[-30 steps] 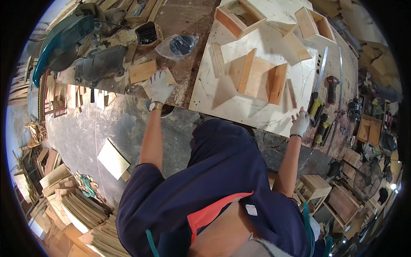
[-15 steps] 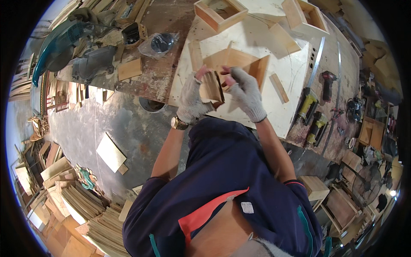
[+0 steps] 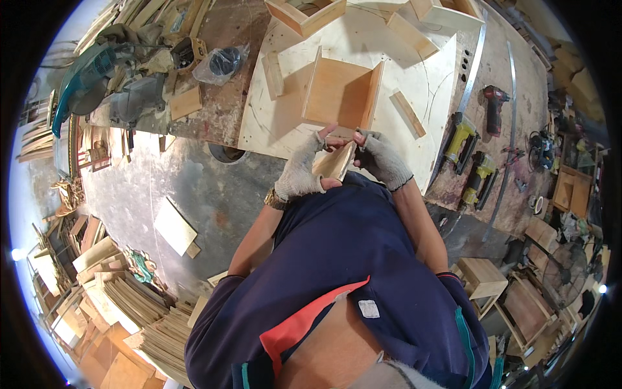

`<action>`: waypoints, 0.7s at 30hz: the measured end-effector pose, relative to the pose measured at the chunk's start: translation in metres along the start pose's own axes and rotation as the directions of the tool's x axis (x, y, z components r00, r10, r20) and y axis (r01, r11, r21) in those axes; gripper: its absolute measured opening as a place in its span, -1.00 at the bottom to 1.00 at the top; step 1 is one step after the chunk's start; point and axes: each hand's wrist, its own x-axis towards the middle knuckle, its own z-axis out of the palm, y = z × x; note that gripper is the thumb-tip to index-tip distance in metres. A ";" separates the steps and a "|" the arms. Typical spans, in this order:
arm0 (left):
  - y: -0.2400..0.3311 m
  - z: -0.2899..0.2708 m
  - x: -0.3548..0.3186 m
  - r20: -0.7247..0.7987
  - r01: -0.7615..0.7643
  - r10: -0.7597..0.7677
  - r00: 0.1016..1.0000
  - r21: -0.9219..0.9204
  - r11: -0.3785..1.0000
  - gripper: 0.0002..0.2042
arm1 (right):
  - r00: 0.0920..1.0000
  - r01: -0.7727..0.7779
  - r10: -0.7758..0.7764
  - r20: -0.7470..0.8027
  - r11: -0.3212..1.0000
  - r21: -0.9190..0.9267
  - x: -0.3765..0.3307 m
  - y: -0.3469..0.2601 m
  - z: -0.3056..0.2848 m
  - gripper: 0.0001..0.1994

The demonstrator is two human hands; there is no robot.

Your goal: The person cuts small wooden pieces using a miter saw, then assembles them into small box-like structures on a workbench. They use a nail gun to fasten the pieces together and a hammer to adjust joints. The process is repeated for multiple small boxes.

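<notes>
A small wooden board [image 3: 334,163] is held up close to my body, tilted, with one narrow edge turned toward me. My left hand [image 3: 303,170], in a fingerless grey glove, grips it from the left, thumb on the near end and fingers at the far end. The gloved right hand [image 3: 385,159] has its fingertips closed on the board's far right corner. Just beyond both hands lies a part-built wooden box [image 3: 338,91] with side walls standing on a brown base panel; its near edge is partly hidden by my fingers.
A pale plywood sheet [image 3: 272,126] covers the bench's middle. Loose strips [image 3: 408,113] and another box frame [image 3: 308,19] lie on it. To the right are two yellow nail guns [image 3: 478,181] and a drill [image 3: 494,110]. A teal saw [image 3: 84,81] stands at left.
The board has turned in my hands and come to a steeper tilt. My right hand, apart from it before, now touches its corner. The whole bench sits higher and farther left in view.
</notes>
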 end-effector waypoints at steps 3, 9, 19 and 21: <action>0.002 0.006 0.007 -0.009 0.005 -0.008 1.000 -0.225 0.974 0.22 | 1.000 -0.014 0.014 0.008 1.000 0.015 0.003 0.004 -0.004 -0.66; 0.013 -0.021 0.034 -0.526 -0.244 -0.183 0.831 -0.639 0.729 -0.03 | 0.957 0.086 -0.232 -0.175 0.801 -0.592 0.003 0.004 0.000 -0.61; -0.014 -0.079 0.043 -0.624 -0.391 -0.547 0.559 -0.779 0.490 -0.38 | 0.695 0.066 -0.714 0.083 -0.052 -0.996 0.009 -0.001 -0.007 -0.65; -0.017 -0.078 0.045 -0.592 -0.421 -0.605 0.533 -0.805 0.418 -0.38 | 0.778 0.026 -0.616 0.125 -0.167 -0.986 0.021 0.004 -0.012 -0.65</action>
